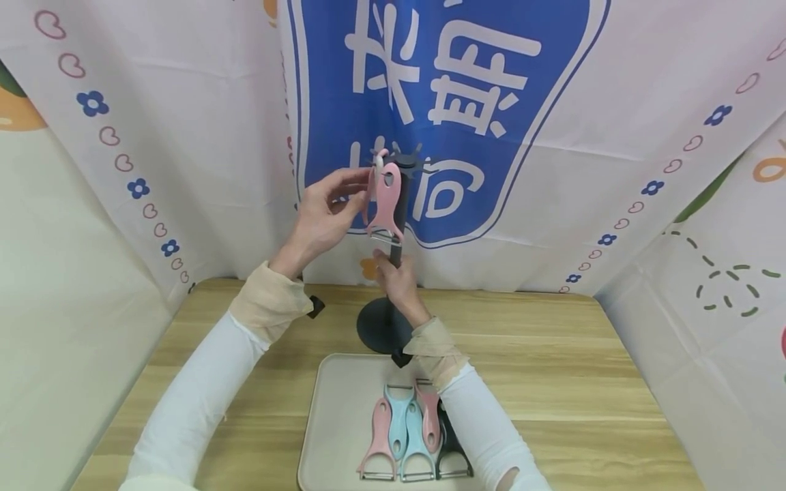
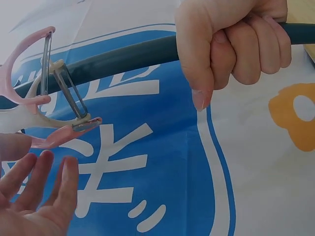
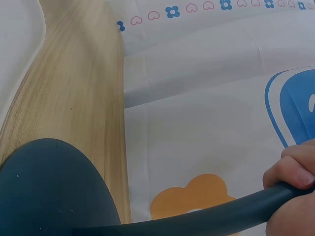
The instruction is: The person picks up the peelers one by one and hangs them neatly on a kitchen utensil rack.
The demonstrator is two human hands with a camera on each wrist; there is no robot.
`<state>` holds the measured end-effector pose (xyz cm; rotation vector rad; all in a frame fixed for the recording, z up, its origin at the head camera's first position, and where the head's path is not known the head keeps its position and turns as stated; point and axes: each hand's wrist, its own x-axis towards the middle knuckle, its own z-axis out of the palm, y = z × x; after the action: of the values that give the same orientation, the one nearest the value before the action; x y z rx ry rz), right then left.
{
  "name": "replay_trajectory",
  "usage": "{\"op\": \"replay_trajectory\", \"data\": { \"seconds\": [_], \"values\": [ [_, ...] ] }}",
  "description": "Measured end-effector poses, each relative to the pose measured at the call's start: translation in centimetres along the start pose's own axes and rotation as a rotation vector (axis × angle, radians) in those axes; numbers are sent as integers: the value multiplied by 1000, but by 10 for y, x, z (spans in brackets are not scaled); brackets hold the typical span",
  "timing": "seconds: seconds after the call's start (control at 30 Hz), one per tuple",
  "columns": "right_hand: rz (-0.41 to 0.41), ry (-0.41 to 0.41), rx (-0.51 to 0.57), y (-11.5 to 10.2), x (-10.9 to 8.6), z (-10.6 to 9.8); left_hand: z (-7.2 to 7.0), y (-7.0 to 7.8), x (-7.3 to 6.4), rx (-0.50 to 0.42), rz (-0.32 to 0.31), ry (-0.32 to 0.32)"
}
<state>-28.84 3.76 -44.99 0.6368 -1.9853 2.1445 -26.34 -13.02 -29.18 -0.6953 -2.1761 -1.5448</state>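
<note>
My right hand [image 1: 399,283] grips the dark pole [image 2: 133,51] of an upright stand, its fingers curled round it below the hanging peelers. A hooked top [image 1: 406,161] crowns this stand. From it hangs a pink peeler [image 1: 387,204], blade down, beside a white peeler [image 2: 29,118]. My left hand [image 1: 322,211] is raised at the left of the hooks. Its thumb and a finger pinch another pink peeler [image 2: 64,136] near the top, while the other fingers are loosely extended. The right hand partly shows at the edge of the right wrist view.
The round black base [image 1: 377,326] stands on the wooden table [image 1: 522,341]. In front of it lies a beige tray [image 1: 334,402] with light blue peelers [image 1: 414,436], pink peelers [image 1: 381,429] and a black peeler [image 1: 451,443], partly behind the right sleeve. A printed cloth [image 1: 233,136] hangs behind.
</note>
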Motion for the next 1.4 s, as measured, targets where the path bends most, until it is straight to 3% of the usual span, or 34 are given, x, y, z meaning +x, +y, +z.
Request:
{"op": "replay_trajectory", "data": {
  "seconds": [0.17,0.3,0.47,0.57,0.83,1.0,1.13,1.27,1.4],
  "values": [
    [10,-4,-1,0,0,0,-6,-2,-11,71,31,22],
    [14,6,-6,-1,1,0,-8,-9,-27,111,56,61],
    [7,19,7,0,1,0,-1,-20,-64,171,117,92],
    [17,20,32,0,-1,1,6,-25,-90,204,107,73],
    [32,37,64,-1,-3,4,20,-25,-146,244,-33,7],
    [26,32,88,0,-2,5,39,-29,-177,250,-123,-61],
    [31,29,103,1,-2,6,55,-28,-198,343,-223,-151],
    [24,27,106,0,-2,6,67,-23,-210,430,-301,-260],
    [7,20,117,0,-2,5,78,-22,-220,416,-373,-394]
  ]
}}
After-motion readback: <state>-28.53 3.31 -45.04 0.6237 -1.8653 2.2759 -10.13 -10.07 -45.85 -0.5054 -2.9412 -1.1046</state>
